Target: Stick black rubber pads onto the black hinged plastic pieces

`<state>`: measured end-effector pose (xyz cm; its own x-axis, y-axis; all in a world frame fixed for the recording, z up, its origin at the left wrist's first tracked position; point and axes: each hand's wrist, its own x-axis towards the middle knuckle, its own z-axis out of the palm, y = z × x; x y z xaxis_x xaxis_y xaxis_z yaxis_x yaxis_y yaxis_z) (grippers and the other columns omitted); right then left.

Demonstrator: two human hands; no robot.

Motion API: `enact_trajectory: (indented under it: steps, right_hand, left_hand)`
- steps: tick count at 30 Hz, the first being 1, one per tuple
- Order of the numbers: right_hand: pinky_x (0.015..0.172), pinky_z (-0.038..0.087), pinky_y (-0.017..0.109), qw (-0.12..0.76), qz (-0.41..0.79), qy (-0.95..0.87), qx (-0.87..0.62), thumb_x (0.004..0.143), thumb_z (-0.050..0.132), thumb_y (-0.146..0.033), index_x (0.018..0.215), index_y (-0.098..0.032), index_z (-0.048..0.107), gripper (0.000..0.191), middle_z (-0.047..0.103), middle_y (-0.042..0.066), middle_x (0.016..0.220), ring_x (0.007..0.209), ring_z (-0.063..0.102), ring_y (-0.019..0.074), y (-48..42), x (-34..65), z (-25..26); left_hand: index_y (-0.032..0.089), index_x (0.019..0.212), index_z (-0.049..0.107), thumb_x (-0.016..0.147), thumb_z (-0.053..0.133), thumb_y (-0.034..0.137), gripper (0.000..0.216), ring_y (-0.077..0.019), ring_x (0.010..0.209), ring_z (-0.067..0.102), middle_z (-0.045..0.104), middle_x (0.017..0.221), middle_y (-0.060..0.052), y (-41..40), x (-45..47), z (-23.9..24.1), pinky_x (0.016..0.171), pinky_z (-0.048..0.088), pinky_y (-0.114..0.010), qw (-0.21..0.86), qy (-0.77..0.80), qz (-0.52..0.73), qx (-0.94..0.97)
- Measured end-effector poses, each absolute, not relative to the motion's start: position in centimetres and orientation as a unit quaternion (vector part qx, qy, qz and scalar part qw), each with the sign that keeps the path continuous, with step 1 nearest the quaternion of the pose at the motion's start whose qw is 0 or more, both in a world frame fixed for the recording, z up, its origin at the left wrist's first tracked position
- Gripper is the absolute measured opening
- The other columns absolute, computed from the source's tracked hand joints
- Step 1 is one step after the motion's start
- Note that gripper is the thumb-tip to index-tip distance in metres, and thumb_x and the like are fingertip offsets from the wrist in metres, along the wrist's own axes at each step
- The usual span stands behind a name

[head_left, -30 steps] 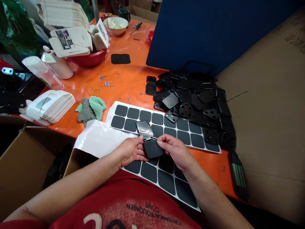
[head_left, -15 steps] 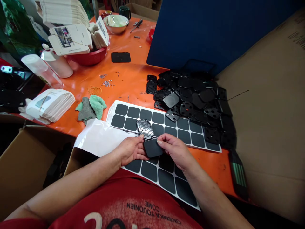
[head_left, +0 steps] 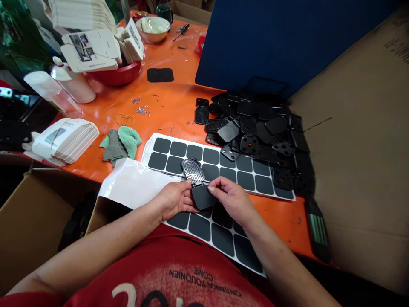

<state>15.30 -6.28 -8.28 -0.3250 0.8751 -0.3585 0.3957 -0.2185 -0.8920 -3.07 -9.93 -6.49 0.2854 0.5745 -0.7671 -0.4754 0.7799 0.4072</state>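
My left hand (head_left: 174, 199) holds a black hinged phone-stand piece (head_left: 193, 169) by its left side, thumb near the hinge. The piece's upper plate has a ridged grid with a round ring and points away from me. A smooth dark square pad (head_left: 203, 197) with rounded corners covers the lower plate. At the pad's upper right corner, my right hand (head_left: 228, 197) pinches with thumb and forefinger. Beneath the hands lie a sheet of dark square pads (head_left: 200, 229) near my lap and a stack of such sheets (head_left: 211, 156) on the table.
A heap of black stand parts (head_left: 255, 128) lies at the right, beside a blue panel (head_left: 255, 42) and cardboard (head_left: 358, 170). Green and grey cloths (head_left: 121, 144), small metal pins (head_left: 142, 111), boxed cartons (head_left: 67, 138) and a red basin (head_left: 118, 76) are on the left.
The whole view has shifted slightly. Both hands keep almost the same hold on the stand piece and pad.
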Motion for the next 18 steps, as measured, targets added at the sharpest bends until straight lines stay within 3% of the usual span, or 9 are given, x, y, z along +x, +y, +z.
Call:
enact_trajectory:
  steps: [6, 12, 15, 18]
  right_hand:
    - [0.063, 0.042, 0.028, 0.193, 0.436, -0.699, -0.533, 0.085, 0.054, -0.031, 0.079, -0.022, 0.056, 0.011, 0.059, 0.0, 0.072, 0.067, 0.054, 0.0162, -7.2, 14.9, -8.2]
    - [0.061, 0.039, 0.027, 0.156, 0.237, -0.844, -0.455, 0.095, 0.039, -0.022, 0.08, -0.021, 0.056, 0.023, 0.057, 0.004, 0.074, 0.066, 0.055, 0.0164, -8.3, 14.3, -7.1]
    - [0.058, 0.037, 0.027, 0.156, 0.24, -0.833, -0.473, 0.095, 0.048, -0.033, 0.074, -0.022, 0.054, 0.024, 0.058, 0.001, 0.069, 0.061, 0.054, 0.0156, -7.3, 14.7, -6.4]
    - [0.058, 0.038, 0.028, 0.163, 0.252, -0.805, -0.511, 0.091, 0.056, -0.047, 0.075, -0.024, 0.056, 0.028, 0.061, 0.0, 0.069, 0.061, 0.055, 0.0164, -4.6, 15.9, -5.9]
  left_hand:
    - [0.01, 0.091, 0.058, 0.087, 0.054, 0.015, 0.008, -0.0171, 0.06, 0.067, 0.068, 0.074, -0.009, -10.5, -2.8, -6.6, 0.062, 0.056, -0.032, 0.794, 0.49, 0.346, 0.102]
    - [0.013, 0.101, 0.055, 0.064, 0.073, 0.011, 0.042, -0.0136, 0.061, 0.063, 0.068, 0.084, -0.005, -11.5, -2.1, -7.0, 0.059, 0.053, -0.027, 0.748, 0.5, 0.412, 0.141]
    - [0.015, 0.106, 0.055, 0.059, 0.077, 0.013, 0.052, -0.0134, 0.065, 0.063, 0.069, 0.089, -0.005, -12.0, -2.0, -6.4, 0.059, 0.052, -0.025, 0.75, 0.478, 0.433, 0.144]
    - [0.016, 0.103, 0.06, 0.062, 0.08, 0.021, 0.046, -0.0129, 0.063, 0.062, 0.069, 0.083, -0.005, -12.3, -3.1, -4.7, 0.055, 0.047, -0.021, 0.76, 0.464, 0.414, 0.187]
